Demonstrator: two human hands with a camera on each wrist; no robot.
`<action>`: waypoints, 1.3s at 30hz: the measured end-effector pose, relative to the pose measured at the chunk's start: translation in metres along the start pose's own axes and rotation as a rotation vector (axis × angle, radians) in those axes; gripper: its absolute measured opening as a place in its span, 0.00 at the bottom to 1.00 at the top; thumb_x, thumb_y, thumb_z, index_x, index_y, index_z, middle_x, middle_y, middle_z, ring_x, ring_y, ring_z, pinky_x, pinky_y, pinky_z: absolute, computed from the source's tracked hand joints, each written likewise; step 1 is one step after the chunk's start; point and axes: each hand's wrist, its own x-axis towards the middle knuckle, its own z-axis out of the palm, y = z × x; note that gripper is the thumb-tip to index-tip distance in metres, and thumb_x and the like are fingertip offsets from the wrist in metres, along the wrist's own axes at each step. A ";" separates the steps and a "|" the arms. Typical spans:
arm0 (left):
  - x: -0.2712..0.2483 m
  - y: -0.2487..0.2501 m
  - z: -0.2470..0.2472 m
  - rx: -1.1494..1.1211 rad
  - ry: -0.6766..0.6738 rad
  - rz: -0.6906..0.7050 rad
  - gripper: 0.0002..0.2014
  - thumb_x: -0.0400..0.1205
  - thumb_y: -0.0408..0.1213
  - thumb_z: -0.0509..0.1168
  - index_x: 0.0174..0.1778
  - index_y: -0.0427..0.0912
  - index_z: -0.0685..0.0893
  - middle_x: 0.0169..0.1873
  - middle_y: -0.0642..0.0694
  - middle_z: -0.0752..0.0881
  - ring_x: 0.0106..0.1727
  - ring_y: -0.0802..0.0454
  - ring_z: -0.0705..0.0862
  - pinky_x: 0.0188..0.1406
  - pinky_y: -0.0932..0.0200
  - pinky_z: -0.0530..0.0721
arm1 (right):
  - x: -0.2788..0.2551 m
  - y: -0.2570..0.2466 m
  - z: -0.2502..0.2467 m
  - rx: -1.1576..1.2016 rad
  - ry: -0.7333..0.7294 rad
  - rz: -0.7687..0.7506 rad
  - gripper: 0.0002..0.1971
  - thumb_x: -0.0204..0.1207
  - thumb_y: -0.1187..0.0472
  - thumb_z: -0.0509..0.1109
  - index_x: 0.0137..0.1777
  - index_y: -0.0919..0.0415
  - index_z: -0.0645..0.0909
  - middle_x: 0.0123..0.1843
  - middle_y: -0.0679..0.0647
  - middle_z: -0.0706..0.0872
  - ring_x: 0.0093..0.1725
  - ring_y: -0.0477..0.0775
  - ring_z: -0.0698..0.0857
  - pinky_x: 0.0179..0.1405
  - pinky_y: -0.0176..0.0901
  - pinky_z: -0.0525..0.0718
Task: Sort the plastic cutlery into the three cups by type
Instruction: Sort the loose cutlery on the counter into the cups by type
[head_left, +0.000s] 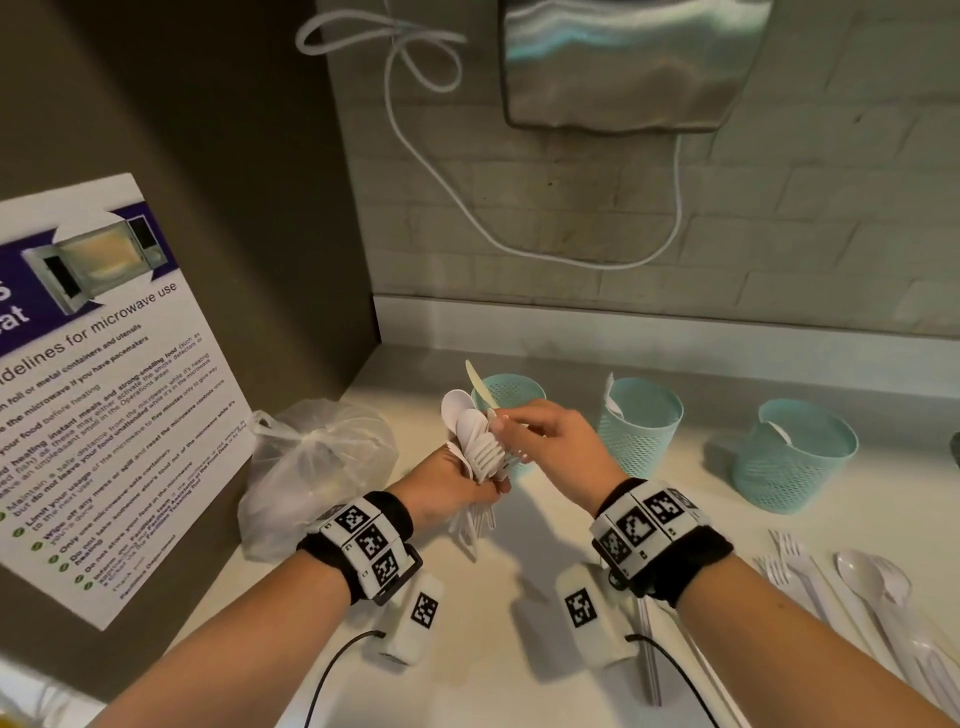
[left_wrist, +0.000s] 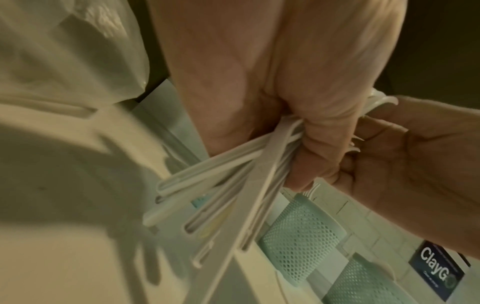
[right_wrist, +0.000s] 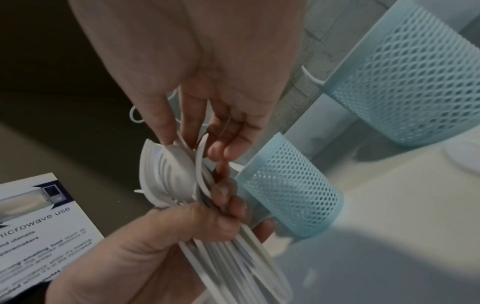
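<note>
Gripping smooth white cutlery bundle (head_left: 475, 447)

Bare forearms, black wristbands (head_left: 675, 540) with white tag-marked blocks, black cables (head_left: 332, 670)

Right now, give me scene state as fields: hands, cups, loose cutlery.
left hand: grips a bundle of white plastic cutlery by the handles
right hand: fingers pinch a piece at the bundle's top
teal mesh cups: three upright in a row on the white counter, a piece visible in each
loose white plastic forks and spoons: lying on the counter at right
clear plastic bag: left of the hands
</note>
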 end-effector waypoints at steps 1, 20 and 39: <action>-0.001 0.001 -0.001 -0.009 0.003 0.007 0.12 0.76 0.14 0.65 0.50 0.32 0.80 0.37 0.45 0.84 0.32 0.67 0.85 0.36 0.73 0.83 | 0.002 0.000 0.000 0.001 0.006 -0.016 0.07 0.77 0.56 0.72 0.51 0.53 0.90 0.43 0.44 0.83 0.39 0.39 0.81 0.47 0.36 0.78; 0.000 0.009 -0.014 -0.179 0.143 0.031 0.08 0.79 0.22 0.66 0.52 0.34 0.82 0.39 0.44 0.87 0.31 0.60 0.87 0.34 0.71 0.83 | 0.053 -0.046 -0.022 0.172 0.393 -0.261 0.07 0.86 0.56 0.58 0.44 0.49 0.71 0.37 0.49 0.76 0.36 0.53 0.77 0.36 0.48 0.81; 0.002 0.014 -0.018 -0.230 0.123 0.137 0.12 0.79 0.23 0.67 0.54 0.40 0.84 0.46 0.45 0.91 0.51 0.52 0.89 0.55 0.59 0.85 | 0.014 0.003 0.011 -0.090 0.160 -0.246 0.17 0.75 0.41 0.63 0.47 0.53 0.85 0.42 0.48 0.84 0.48 0.51 0.82 0.48 0.43 0.78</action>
